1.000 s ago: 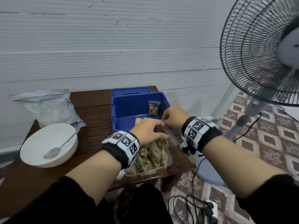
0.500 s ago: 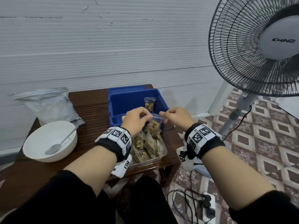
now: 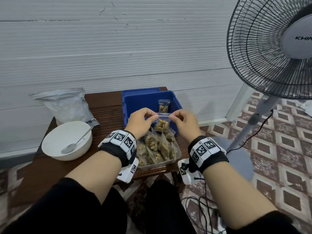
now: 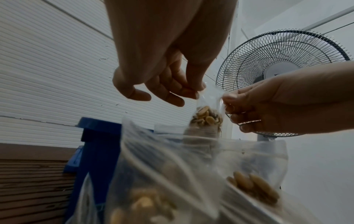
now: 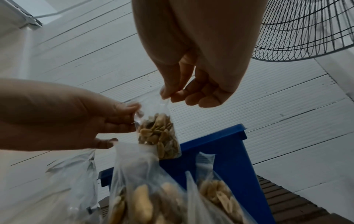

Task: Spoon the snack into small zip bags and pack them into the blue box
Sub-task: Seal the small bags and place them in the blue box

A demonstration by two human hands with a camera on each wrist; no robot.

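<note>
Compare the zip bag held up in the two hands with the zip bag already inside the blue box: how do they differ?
The held zip bag hangs in the air, its top corners pinched by the left hand and right hand; the packed zip bag stands untouched against the far wall inside the blue box. The held bag hangs just in front of the box, above the clear tray. Both are small clear bags holding the same brown snack.

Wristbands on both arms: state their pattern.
Black bands with white panels bearing black square-code markers, clearest in the head view.
</note>
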